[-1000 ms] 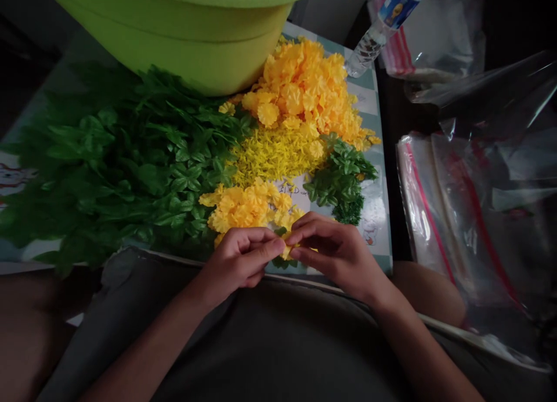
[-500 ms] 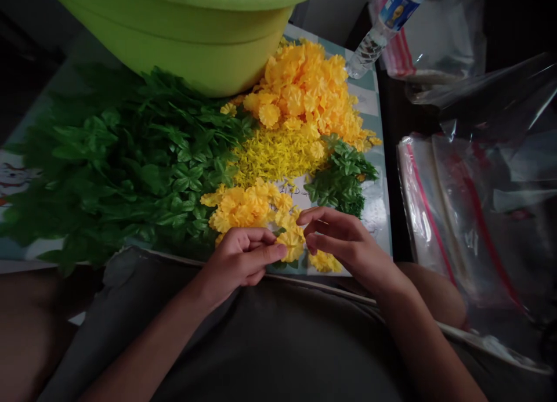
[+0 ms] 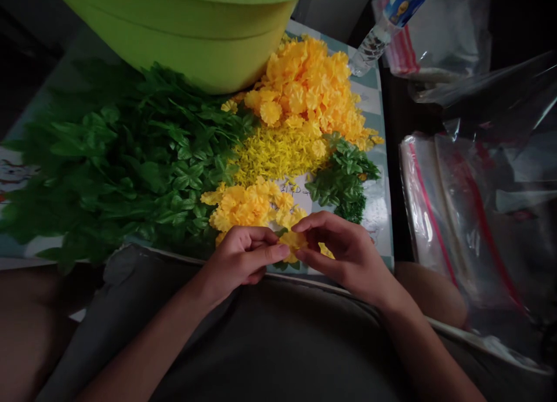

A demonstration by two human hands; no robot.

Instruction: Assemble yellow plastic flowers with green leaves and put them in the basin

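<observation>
My left hand (image 3: pixel 248 254) pinches a yellow artificial flower (image 3: pixel 291 245) between thumb and fingers, close to the table's near edge. Green leaf tips show around the petals. At the flower's other side, my right hand (image 3: pixel 342 254) curls its thumb and index finger around the right edge of the petals. Just beyond the left hand lies a small heap of yellow flower heads (image 3: pixel 243 205). Part of another yellow bloom shows behind the right fingers.
A big pile of green artificial leaves (image 3: pixel 143 158) covers the left. Behind stand orange-yellow petals (image 3: pixel 308 83), tiny yellow pieces (image 3: pixel 278 152) and a green tub (image 3: pixel 195 42). Right are a small leaf pile (image 3: pixel 339 176), a water bottle (image 3: pixel 376 39) and clear plastic bags (image 3: pixel 456 216).
My right hand has moved left, bringing its thumb and index finger onto the flower. My left hand stays almost in place with its pinch.
</observation>
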